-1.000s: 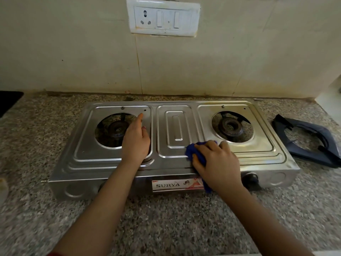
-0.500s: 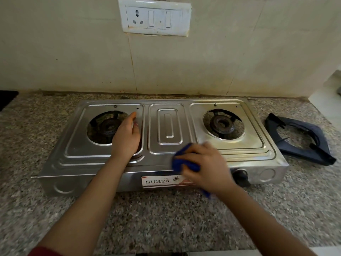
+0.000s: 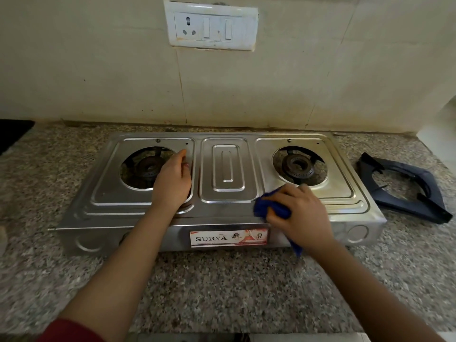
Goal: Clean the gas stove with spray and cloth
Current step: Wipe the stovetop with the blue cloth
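Note:
A steel two-burner gas stove (image 3: 227,169) stands on the granite counter, both burners bare without pan supports. My left hand (image 3: 172,181) rests flat on the stove top beside the left burner (image 3: 148,169), fingers straight. My right hand (image 3: 299,215) grips a bunched blue cloth (image 3: 267,208) and presses it on the front strip of the stove top, below the right burner (image 3: 297,169). A tail of the cloth hangs down over the stove's front face. No spray bottle is in view.
A dark pan support (image 3: 404,191) lies on the counter to the right of the stove. A white socket and switch plate (image 3: 212,25) sits on the tiled wall behind. A dark object (image 3: 12,134) shows at the far left edge.
My right hand slid the blue cloth left along the front strip, then back right to below the right burner. My left hand stayed in place on the stove.

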